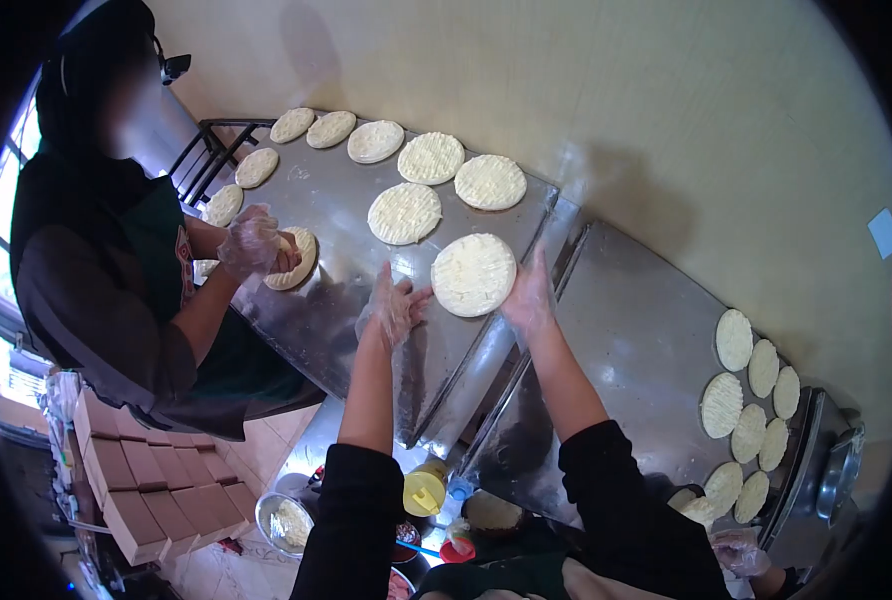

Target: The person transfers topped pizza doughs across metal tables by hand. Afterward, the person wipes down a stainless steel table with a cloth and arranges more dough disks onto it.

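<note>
A round, pale, ridged disc (473, 275) is held above the left metal table, near its right edge. My right hand (532, 297), in a clear plastic glove, grips the disc at its right edge. Just left of the disc is my left hand (398, 308), also gloved, its fingers apart and the palm showing nothing held. Similar discs lie on the table beyond, the nearest being one disc (404, 213) up and to the left.
A person (116, 260) at the left works with gloved hands on another disc (294, 259). Several discs (722, 405) lie on the right table (626, 330). Below are a yellow-lidded container (424, 490) and a metal bowl (286, 522). Brown boxes (156, 490) stand lower left. Another gloved hand (741, 552) shows lower right.
</note>
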Demonstrator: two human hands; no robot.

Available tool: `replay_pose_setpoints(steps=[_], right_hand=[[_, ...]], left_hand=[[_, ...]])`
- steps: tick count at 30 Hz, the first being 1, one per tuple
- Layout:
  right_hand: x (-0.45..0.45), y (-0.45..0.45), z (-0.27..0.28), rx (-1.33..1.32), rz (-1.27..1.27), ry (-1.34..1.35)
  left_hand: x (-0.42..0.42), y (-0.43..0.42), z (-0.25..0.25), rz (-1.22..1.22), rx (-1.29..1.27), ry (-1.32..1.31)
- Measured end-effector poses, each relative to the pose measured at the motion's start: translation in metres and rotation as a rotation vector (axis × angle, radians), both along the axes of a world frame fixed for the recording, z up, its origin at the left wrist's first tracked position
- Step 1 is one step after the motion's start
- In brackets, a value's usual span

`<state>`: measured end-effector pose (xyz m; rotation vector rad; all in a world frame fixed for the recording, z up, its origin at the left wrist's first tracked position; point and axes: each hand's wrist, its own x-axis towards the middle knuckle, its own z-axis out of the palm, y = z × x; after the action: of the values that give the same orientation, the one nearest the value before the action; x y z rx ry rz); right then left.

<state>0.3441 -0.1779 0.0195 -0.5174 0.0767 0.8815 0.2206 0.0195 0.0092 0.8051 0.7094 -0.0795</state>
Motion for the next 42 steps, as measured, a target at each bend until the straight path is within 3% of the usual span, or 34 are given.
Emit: replay_pose_setpoints(steps=[7, 19, 25, 27, 30, 34, 38, 40, 42], right_hand=[[-0.040, -0.033, -0.016, 0.248, 0.005, 0.115], [-0.098, -0.097, -0.026, 0.311, -0.101, 0.193], [-0.081, -0.178, -0.023, 0.212, -0.416, 0.229], [-0.068, -0.211, -0.020, 0.205, -0.547, 0.214], [-0.038, -0.259, -0.036, 0.189, -0.802, 0.108], [0.013, -0.300, -0.048, 0.244, -1.128, 0.013], [0.046, -0.318, -0.046, 0.187, -1.184, -0.065], [0.060, -0.325, -0.052, 0.051, -1.201, 0.052], [0.067, -0.326, -0.054, -0.045, -1.198, -0.023]], left_hand=[[-0.050, -0.031, 0.015, 0.044, -0.006, -0.030], [-0.074, -0.087, 0.017, -0.073, 0.033, -0.033], [-0.074, -0.106, -0.018, 0.091, 0.310, -0.006], [-0.099, -0.109, -0.001, 0.204, 0.803, -0.096], [-0.113, -0.099, -0.038, 0.346, 0.927, -0.237], [-0.119, -0.107, -0.032, 0.278, 1.032, -0.216], [-0.117, -0.110, -0.034, 0.281, 1.059, -0.254], [-0.118, -0.111, -0.034, 0.281, 1.130, -0.252], [-0.119, -0.113, -0.031, 0.275, 1.153, -0.252]])
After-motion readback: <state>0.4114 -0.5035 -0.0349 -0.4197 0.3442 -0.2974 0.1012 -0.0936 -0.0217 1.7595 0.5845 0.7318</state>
